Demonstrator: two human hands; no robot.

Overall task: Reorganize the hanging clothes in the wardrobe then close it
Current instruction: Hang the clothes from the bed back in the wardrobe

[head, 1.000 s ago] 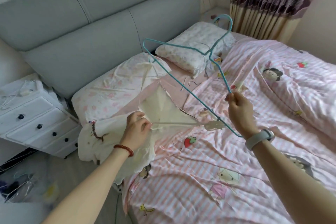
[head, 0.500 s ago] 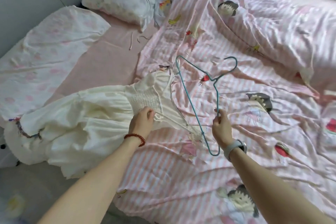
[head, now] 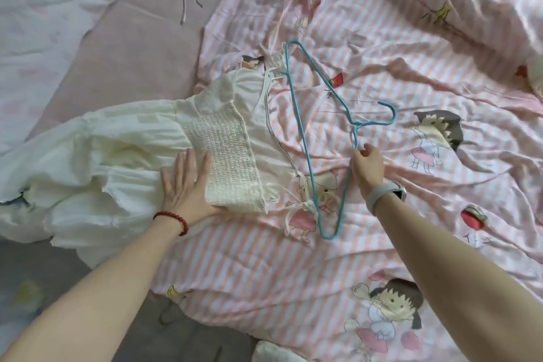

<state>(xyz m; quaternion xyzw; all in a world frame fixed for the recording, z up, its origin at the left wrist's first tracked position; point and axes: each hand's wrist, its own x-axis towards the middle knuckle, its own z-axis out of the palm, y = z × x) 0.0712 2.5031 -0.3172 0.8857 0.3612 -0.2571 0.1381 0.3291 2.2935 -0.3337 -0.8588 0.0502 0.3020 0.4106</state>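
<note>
Head view, looking down over both arms: the left hand (head: 188,185) lies flat with straight fingers on the cream dress (head: 141,156), pressing it onto the striped bedcover (head: 264,273) just at the edge of the smocked chest panel. The skirt trails away to the outer side of that hand and droops over the bed's edge. Between the two hands lies the blue wire hanger (head: 305,138), flat on the cover, its hook pointing away past the right hand. The right hand (head: 367,166) has its fingertips at the hanger's twisted neck; whether it is pinching the wire or only touching it, I cannot tell. Thin ties of the dress lie tangled around both ends of the hanger.

To my eye the dress is light, limp and prone to creasing, so it would slide off bare wire easily. The sensible hold looks like the shoulder ties or the neckline, while the hanger, stiff but springy, is best taken at the neck below the hook.
</note>
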